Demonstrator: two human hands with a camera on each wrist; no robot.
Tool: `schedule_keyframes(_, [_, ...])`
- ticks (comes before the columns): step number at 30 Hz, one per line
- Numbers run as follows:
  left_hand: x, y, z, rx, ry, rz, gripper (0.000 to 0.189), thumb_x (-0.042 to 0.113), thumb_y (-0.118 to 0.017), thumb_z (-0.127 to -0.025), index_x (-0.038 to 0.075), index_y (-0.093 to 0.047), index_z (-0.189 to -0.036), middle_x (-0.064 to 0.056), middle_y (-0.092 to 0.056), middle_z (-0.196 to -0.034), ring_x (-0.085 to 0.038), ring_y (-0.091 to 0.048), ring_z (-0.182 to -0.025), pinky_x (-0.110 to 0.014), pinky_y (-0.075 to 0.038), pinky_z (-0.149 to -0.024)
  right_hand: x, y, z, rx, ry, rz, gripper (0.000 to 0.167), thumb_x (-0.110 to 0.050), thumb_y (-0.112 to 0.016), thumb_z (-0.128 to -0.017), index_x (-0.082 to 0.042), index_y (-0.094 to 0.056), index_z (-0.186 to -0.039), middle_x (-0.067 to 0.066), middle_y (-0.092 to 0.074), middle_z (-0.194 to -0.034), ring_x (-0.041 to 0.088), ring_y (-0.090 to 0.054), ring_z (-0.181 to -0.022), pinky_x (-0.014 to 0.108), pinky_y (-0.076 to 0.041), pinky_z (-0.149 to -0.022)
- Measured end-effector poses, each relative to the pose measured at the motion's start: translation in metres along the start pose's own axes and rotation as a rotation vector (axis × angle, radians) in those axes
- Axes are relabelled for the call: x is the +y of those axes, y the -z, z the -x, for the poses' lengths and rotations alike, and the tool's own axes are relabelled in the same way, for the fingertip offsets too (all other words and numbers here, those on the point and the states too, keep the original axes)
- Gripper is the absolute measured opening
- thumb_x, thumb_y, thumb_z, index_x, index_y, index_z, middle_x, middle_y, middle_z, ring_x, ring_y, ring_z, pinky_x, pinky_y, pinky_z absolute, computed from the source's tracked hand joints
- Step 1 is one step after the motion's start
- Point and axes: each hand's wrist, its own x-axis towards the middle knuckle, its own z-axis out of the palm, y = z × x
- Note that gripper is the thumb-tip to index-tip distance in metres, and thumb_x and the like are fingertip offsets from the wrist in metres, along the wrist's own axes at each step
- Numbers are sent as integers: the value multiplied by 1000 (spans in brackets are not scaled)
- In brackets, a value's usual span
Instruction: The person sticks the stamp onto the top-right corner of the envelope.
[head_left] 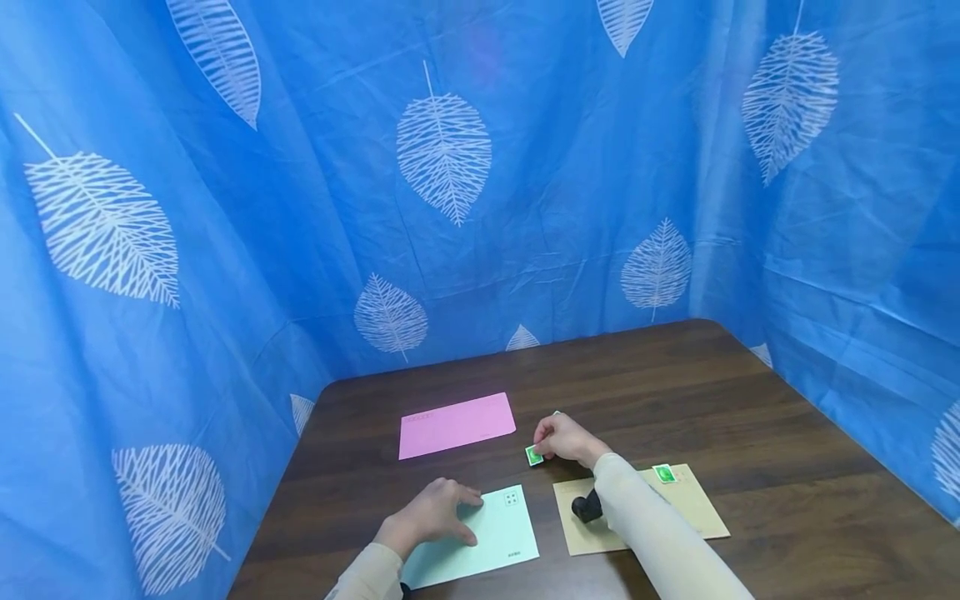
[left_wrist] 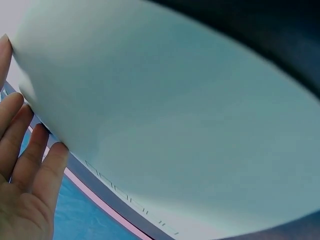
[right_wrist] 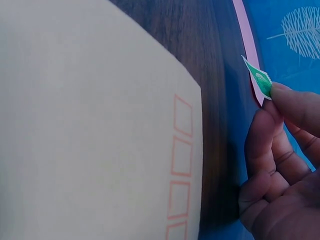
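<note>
My right hand (head_left: pixel 566 439) pinches a small green stamp (head_left: pixel 533 455) with a white border between thumb and forefinger, over the table just past a tan envelope (head_left: pixel 697 508). In the right wrist view the stamp (right_wrist: pixel 262 82) is tilted and its far corner sticks out free. My left hand (head_left: pixel 431 518) rests on the left part of a mint-green envelope (head_left: pixel 498 533), thumb and fingers spread. Its fingertips touch the edge of that envelope (left_wrist: pixel 165 110) in the left wrist view. Four small marks in a printed square fill the envelope's upper right corner.
Another green stamp (head_left: pixel 664 473) lies at the tan envelope's far edge. Farther back on the dark wooden table (head_left: pixel 615 375) is a pink envelope (head_left: pixel 457 427). A small white edge shows behind my right hand. Blue leaf-patterned curtains (head_left: pixel 525 208) hang around the table.
</note>
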Motion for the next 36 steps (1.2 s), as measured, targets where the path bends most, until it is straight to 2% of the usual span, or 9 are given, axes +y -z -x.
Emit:
schedule_keyframes(14, [-1,0,0,9,-22,6,53,27,-93,-65,15,-77,-114,-2,-73,-122,-24,-68,-117,-38,-54,-100,-6,-5,3,-24,-10,-37,12,7,-71,-82,0,-62,-79,3,-61,-73,14,-57,-65,24,-51,-62])
schedule_keyframes(36, [-3,0,-2,-25,29,48,52,27,-92,-66,16,-76,-114,-2,-73,-124,-26,-67,-120,-43,-53,-102,-11,-13,9,-64,-26,-36,11,4,-73,-82,0,-63,-78,4,-63,-72,15,-61,-65,27,-55,-64])
